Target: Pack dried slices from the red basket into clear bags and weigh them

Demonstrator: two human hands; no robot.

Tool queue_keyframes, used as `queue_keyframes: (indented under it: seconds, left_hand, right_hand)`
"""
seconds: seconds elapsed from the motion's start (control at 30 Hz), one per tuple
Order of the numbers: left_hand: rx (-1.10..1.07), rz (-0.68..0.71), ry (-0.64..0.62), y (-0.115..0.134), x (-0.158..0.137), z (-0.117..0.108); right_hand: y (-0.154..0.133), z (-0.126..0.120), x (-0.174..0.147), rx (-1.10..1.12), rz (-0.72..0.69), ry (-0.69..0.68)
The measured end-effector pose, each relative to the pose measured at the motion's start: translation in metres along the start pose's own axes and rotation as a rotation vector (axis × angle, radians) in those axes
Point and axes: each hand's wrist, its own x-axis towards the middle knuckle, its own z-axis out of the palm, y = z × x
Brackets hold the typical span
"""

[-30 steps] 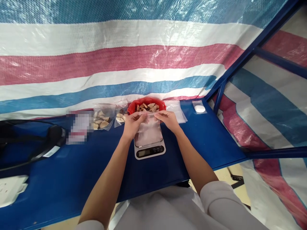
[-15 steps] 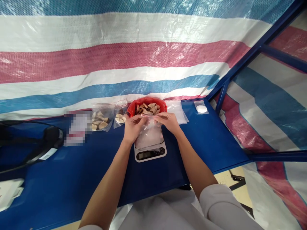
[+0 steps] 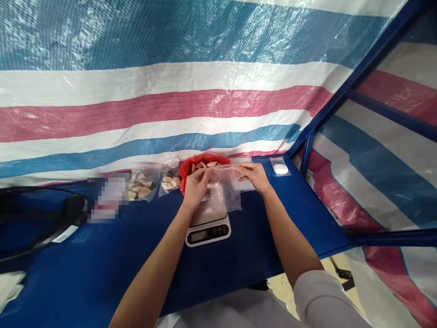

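Note:
Between my hands hangs a clear zip-lock bag [image 3: 232, 197], its top edge stretched sideways and nothing visible inside. My left hand [image 3: 197, 186] pinches the left end of that edge, and my right hand [image 3: 254, 175] pinches the right end. Under the bag and my left hand sits a white kitchen scale [image 3: 209, 233] with a dark display strip; the bag partly covers its plate. Just behind my left hand is a red bag [image 3: 182, 175] holding brownish-white dried slices [image 3: 204, 165], partly hidden by my fingers.
Two clear bags of pale slices, a larger one [image 3: 141, 184] and a smaller one [image 3: 170, 183], lie left of the red bag. Flat clear bags [image 3: 246, 186] lie behind my right hand. A small bag with a white object [image 3: 280, 169] is near the table's right corner. Black straps [image 3: 73, 200] lie left.
Both hands have shifted right with the zip-lock bag, which now hangs over the scale's right side. My hands are slightly farther apart. The camera view has tilted up.

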Motion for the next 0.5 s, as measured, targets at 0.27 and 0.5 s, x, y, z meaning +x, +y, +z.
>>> queue_keyframes:
  seconds: [0.27,0.5]
  left_hand:
    - [0.462,0.496,-0.121,0.001,-0.002,0.041]
    - [0.887,0.687,-0.442,-0.009,-0.005,0.074]
  right_hand:
    - [-0.006,-0.06,0.038,-0.057,0.066,0.083]
    - [0.004,-0.078,0.067,-0.126,0.067,0.085]
